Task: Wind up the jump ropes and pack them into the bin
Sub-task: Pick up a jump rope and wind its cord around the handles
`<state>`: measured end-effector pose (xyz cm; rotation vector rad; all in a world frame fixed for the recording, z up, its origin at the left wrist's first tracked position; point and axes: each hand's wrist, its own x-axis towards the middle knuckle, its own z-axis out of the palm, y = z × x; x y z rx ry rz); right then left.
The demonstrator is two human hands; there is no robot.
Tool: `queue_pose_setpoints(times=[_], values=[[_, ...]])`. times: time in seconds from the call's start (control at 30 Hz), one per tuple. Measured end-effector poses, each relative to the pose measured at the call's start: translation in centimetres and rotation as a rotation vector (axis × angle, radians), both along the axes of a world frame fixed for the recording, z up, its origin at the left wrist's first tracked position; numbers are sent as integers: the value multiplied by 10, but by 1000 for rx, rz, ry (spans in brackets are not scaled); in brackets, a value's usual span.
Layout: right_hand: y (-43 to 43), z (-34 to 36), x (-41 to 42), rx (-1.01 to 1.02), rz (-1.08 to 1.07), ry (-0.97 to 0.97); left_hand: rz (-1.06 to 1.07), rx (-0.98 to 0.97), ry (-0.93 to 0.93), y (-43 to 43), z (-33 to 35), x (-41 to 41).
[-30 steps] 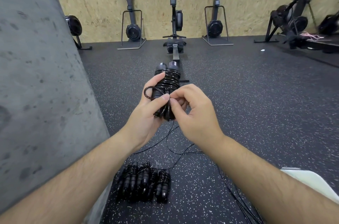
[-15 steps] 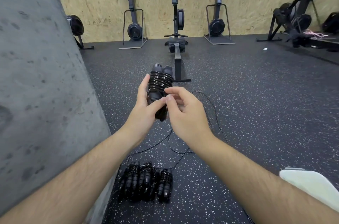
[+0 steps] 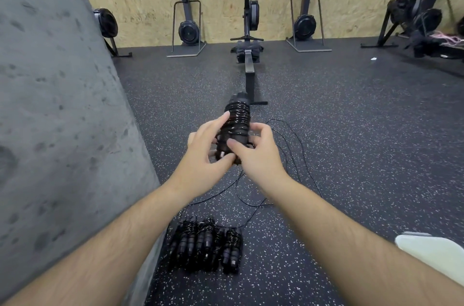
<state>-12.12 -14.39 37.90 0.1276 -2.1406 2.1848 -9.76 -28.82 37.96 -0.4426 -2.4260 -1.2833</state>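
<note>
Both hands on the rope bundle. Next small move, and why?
Probably lower the wound rope onto the floor beside the finished bundles. The left hand and right hand both grip it, its cord looks fully coiled round the handles with no obvious slack hanging, and no bin clearly shows in view. A loose rope on the floor awaits winding next.

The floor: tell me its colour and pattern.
Dark grey floor with fine pale speckles, seen best in the head view.

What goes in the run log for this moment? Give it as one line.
stage: winding | left grip: holds rope | right grip: holds rope | cord: loose on floor | pile: wound, on floor
</note>
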Motion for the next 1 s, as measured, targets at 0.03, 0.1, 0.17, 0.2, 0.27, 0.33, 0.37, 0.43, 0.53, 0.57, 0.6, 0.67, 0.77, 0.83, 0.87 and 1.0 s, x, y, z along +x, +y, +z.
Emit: queue_pose_setpoints(times=[0.03,0.1,0.17,0.2,0.27,0.33,0.37,0.43,0.53,0.57,0.6,0.67,0.77,0.83,0.87,1.0], values=[[0,-3,-6,-60,23,-50,18,-11,14,-2,-1,-3],[-1,-8,-15,-164,83,-124,60,1,11,-6,-5,-9],[-5,-14,-24,-186,127,-156,86,18,-48,-12,-8,-17],[-8,-17,-27,-193,150,-165,70,24,-89,-16,-10,-21],[-17,-25,-36,-209,184,-183,-51,117,-187,-23,-13,-26],[-27,-32,-42,-222,201,-208,-133,249,-261,-30,-15,-29],[-31,-35,-45,-229,208,-215,-139,291,-282,-34,-16,-31],[-39,-41,-51,-244,213,-231,-151,367,-326,-40,-18,-35],[-51,-49,-59,-245,206,-251,-164,426,-379,-51,-22,-40],[-54,-51,-60,-242,207,-259,-160,426,-387,-55,-23,-41],[-56,-51,-62,-240,209,-267,-151,426,-389,-58,-23,-43],[-56,-52,-65,-238,225,-282,-128,414,-377,-63,-25,-45],[-51,-53,-70,-223,268,-301,-104,403,-371,-64,-28,-47],[-49,-56,-70,-192,272,-309,-106,390,-396,-65,-33,-49],[-49,-59,-69,-168,268,-315,-108,375,-410,-64,-37,-49],[-57,-71,-61,-77,243,-339,-37,339,-465,-57,-55,-49]])
